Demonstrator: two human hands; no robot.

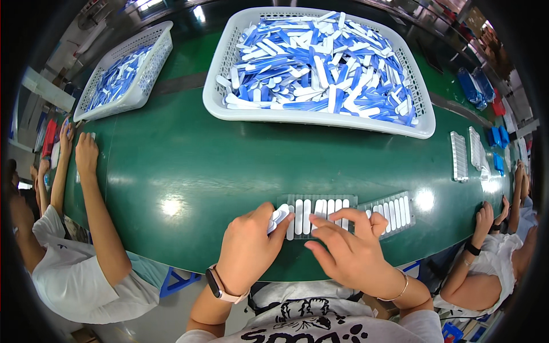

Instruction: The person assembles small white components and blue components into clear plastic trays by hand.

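My left hand (250, 246) is closed around a few stacked white strips (278, 217), flat and round-ended. Its thumb lies at the left end of a clear ribbed tray (286, 199) near the table's front edge. White strips of the same shape stand side by side in that tray, with a gap in the row. Over the tray hovers my right hand (351, 246), fingers bent and apart, a fingertip close to the strips. Nothing shows between its fingers. A second clear tray (409, 222) with a row of white strips sits tilted to the right, partly hidden by my right hand.
A large white basket (320, 117) heaped with blue and white strips stands behind the trays on the green table (189, 151). Another such basket (135, 102) is at far left. Two clear trays (459, 157) lie at right. Co-workers' arms (103, 220) reach in from both sides.
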